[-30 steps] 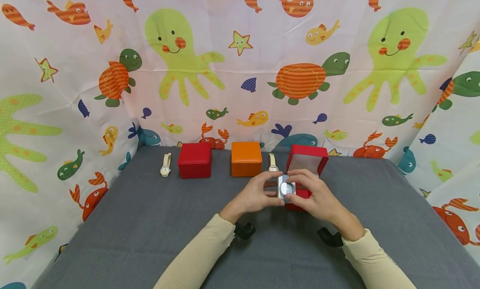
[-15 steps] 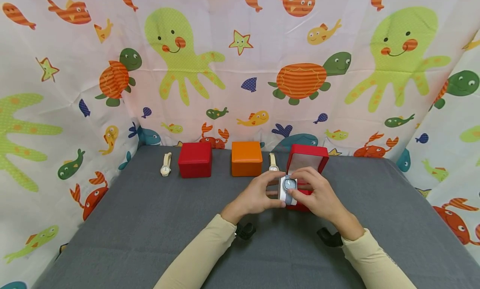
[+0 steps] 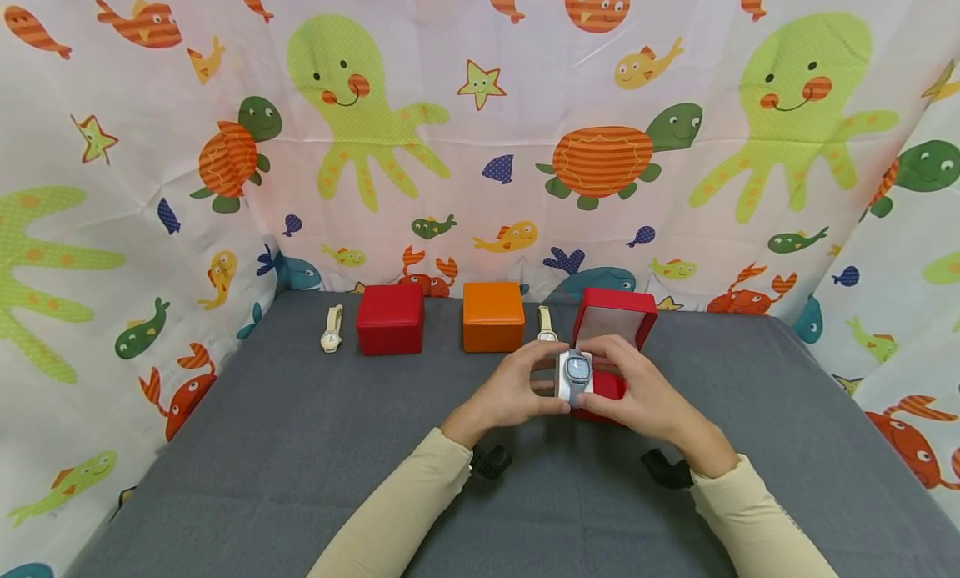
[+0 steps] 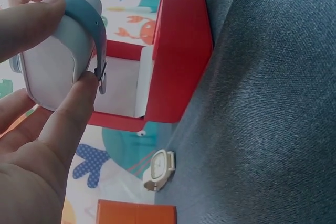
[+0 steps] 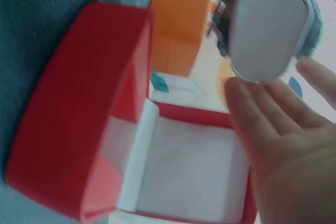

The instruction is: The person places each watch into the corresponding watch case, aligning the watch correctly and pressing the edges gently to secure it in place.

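Cream sleeves reach in on the side of the open red watch box nearest the person, with black wristbands at the wrists. The left hand, just left of the box, pinches a white watch cushion between thumb and fingers, narrowed to its thickness. The right hand, over the box's base, holds the other side, thumb and index finger curved to its two ends.

Round the cushion runs a blue-grey wristwatch, its squarish dial facing up at the wearer. Cushion and watch are raised off the grey tablecloth, near the box and partly screening its base from above. The box's lid stands up at the back, showing a pale lining.

Just left of that lid lies a cream-strapped watch with a squarish case. Further left sits a closed orange watch box, then a closed red one, and furthest left a cream-strapped watch with a round dial. Behind the box hangs a white curtain printed with octopuses, turtles, crabs and fish.
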Demonstrator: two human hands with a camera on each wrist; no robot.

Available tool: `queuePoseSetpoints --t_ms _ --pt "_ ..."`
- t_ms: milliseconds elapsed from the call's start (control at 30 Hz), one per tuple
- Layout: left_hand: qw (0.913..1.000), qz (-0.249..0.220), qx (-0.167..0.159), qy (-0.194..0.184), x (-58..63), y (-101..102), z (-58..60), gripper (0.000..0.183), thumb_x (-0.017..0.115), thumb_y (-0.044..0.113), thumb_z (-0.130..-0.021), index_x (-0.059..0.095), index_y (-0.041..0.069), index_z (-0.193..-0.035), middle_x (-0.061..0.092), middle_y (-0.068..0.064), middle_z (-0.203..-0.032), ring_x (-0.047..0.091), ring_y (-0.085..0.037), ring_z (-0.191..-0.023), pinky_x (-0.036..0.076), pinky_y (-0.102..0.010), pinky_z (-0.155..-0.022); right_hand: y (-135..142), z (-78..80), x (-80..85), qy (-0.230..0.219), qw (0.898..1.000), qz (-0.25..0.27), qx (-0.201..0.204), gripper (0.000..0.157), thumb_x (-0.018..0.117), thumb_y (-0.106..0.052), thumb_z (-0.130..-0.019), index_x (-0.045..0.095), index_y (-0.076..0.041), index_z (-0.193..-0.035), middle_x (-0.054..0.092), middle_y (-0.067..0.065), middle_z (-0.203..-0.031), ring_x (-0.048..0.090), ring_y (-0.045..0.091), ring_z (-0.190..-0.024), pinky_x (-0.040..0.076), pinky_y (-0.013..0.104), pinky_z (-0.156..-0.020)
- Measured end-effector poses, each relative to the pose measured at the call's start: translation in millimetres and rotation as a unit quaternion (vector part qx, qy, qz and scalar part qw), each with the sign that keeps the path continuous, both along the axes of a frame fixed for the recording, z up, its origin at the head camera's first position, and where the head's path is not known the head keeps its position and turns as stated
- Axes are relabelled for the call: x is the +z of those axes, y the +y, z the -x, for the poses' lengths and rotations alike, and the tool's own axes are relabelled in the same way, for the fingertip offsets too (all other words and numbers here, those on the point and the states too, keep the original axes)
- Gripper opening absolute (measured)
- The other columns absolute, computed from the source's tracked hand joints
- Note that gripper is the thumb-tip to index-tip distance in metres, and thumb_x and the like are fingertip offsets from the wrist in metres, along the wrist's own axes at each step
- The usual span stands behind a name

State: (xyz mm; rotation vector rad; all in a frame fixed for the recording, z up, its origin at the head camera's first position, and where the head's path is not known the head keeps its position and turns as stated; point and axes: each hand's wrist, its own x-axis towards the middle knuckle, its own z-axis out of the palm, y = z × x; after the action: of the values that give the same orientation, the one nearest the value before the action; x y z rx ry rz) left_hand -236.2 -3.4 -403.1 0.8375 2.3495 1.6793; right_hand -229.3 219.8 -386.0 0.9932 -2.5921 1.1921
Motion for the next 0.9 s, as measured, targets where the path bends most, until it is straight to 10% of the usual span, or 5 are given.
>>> queuePoseSetpoints --t_ms 500,900 --pt "1.0 0.001 0.006 0.007 -4.9 5 1.0 0.072 0.08 0.005 -0.075 0.046 0.009 -0.138 0.047 -0.001 -0.134 0.053 -0.023 -0.12 0.05 -0.034 -0.09 12 2.4 -1.6 -0.004 0.999 -0.047 0.017 0.07 0.083 -0.018 -0.073 0.049 -0.019 -0.134 0.049 -0.005 -0.127 0.051 0.022 -0.112 0.055 0.045 -0.08" --pt "0.9923 0.098 0.024 0.073 -11.4 29 21.1 0.072 0.083 0.017 -0.075 0.048 0.01 -0.137 0.049 -0.002 -0.13 0.054 -0.02 -0.112 0.051 -0.022 -0.086 29 14.2 -8.3 -0.009 0.999 -0.044 0.008 0.066 0.081 -0.009 -0.072 0.05 -0.015 -0.13 0.051 -0.005 -0.122 0.054 0.018 -0.109 0.054 0.045 -0.083"
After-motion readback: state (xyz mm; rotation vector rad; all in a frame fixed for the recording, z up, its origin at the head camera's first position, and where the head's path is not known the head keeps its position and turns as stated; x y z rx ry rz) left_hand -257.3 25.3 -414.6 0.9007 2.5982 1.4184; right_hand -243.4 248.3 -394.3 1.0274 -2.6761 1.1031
